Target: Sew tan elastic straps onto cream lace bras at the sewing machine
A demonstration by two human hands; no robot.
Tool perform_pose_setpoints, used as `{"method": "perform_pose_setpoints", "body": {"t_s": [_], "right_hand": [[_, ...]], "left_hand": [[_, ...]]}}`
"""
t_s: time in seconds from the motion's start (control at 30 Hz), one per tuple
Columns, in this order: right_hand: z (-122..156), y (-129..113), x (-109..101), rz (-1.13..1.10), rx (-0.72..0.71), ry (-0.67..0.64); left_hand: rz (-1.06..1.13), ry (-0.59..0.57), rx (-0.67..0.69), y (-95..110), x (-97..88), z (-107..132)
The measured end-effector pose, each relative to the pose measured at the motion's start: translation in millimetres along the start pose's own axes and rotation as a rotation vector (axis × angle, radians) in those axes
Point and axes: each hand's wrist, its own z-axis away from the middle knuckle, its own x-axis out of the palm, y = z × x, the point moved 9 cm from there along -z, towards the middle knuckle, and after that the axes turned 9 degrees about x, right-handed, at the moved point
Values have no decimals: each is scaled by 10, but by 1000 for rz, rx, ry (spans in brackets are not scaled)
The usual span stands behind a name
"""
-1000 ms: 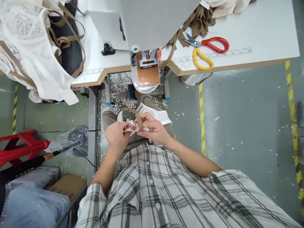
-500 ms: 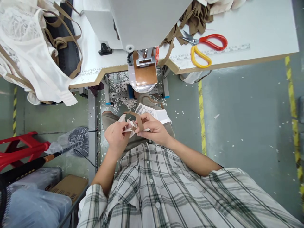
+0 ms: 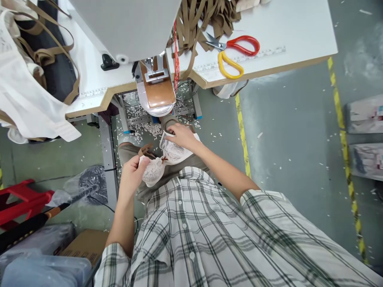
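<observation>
A white lace bra (image 3: 175, 153) with a small brown bow lies across my lap, its two cups spread and facing up. My left hand (image 3: 133, 174) pinches the outer edge of the left cup between thumb and fingers. At the upper edge of the other cup is my right hand (image 3: 183, 137), fingers bent over the fabric; its fingertips are partly hidden. A brown strap (image 3: 146, 150) curls up beside my left hand. Just beyond my knees stands the sewing machine (image 3: 128, 24), with its brown plate (image 3: 160, 95) under the needle area.
Scissors (image 3: 230, 50) with red and yellow handles lie on the white table (image 3: 287, 34), near a heap of brown straps (image 3: 203, 16). More white bras (image 3: 32, 95) hang over the table's left edge. A red frame (image 3: 24, 201) and plastic-wrapped items stand at lower left.
My hands have moved apart, the right one forward. The bra, bunched with a brown strap between my fingers before, is now spread open, showing both cups and the bow. The view has shifted right.
</observation>
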Motion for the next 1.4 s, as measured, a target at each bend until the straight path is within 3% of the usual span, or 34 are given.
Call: {"method": "perform_pose_setpoints", "body": {"t_s": [0.1, 0.2, 0.4, 0.57, 0.77, 1.07, 1.4], "right_hand": [[-83, -67, 133, -45, 10, -71], [-89, -68, 113, -132, 10, -107], [218, -49, -20, -788, 149, -313], [481, -235, -136, -1026, 189, -390], [623, -375, -211, -1039, 126, -436], [857, -680, -76, -1042, 95, -485], [896, -798, -9, -1046, 62, -510]], "left_hand": [[20, -3, 1, 45, 5, 0], [16, 27, 17, 76, -60, 2], [100, 90, 33, -11, -174, -9], [137, 119, 10, -19, -178, -16], [141, 134, -1, 48, -186, -8], [182, -5, 56, 243, 133, -11], [201, -15, 71, 278, 141, -27]]}}
